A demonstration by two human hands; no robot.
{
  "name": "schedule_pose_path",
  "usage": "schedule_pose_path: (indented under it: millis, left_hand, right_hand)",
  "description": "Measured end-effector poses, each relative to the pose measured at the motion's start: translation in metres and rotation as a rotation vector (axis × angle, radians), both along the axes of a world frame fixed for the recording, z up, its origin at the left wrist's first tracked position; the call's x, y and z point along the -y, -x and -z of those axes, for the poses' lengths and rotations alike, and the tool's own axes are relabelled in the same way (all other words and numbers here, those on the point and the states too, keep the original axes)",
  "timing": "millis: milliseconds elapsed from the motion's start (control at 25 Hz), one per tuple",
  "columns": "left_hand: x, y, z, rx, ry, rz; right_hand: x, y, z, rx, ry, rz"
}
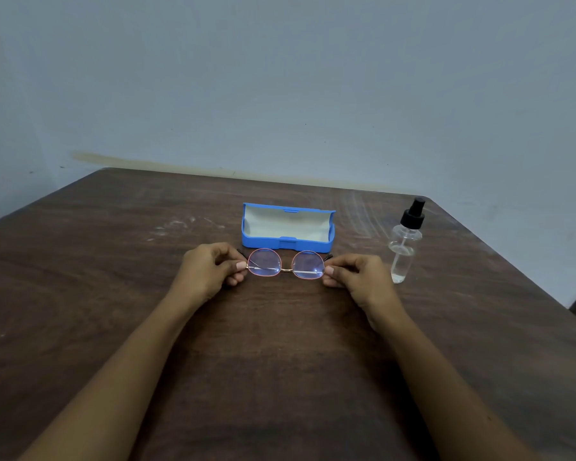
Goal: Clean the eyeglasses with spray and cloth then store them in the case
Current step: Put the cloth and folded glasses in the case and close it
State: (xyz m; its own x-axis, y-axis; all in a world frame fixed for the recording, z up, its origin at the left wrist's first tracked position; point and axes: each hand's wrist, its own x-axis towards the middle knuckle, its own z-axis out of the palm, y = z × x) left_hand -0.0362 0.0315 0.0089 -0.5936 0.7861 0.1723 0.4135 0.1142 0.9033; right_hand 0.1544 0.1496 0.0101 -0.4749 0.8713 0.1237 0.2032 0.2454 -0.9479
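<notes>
A dark wooden tabletop [97, 311] is seen from above, with a pale blue-grey wall [280, 78] behind it. Pale scuff marks are spread over the far part of the wood.

At the left, the left hand [210, 271] is held just above the tabletop. Its thumb and fingers are pinched on the left end of the glasses [286, 264], at the hinge. A dark temple tip is seen beyond the fingers of this hand.

In the middle, the glasses are held between the two hands, low over the tabletop; whether they touch the wood cannot be told. The frame is thin and pinkish, with a gold bridge, and the two round lenses are turned up toward the camera.

Just behind the glasses, the blue case [288, 227] is placed on the tabletop. Its lid is raised, and a white lining is shown inside. No thing is seen inside it.

To the right of the glasses, the right hand [356, 274] is closed in a pinch on the right end of the frame.

Farther right, near the right hand but apart from it, a clear bottle [404, 251] with a black spray cap is stood upright. Clear liquid is seen inside it.
</notes>
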Motion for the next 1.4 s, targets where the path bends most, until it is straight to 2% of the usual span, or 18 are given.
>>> schedule_pose_path:
  millis: [600, 1400]
  left_hand:
    - [0.0027, -0.0020, 0.0002, -0.190, 0.078, -0.011]
    - [0.0046, -0.0019, -0.0076, -0.244, 0.165, -0.056]
  right_hand:
    - [0.0011, -0.0019, -0.0005, 0.132, -0.072, 0.012]
    - [-0.0017, -0.0016, -0.0029, 0.248, -0.139, 0.038]
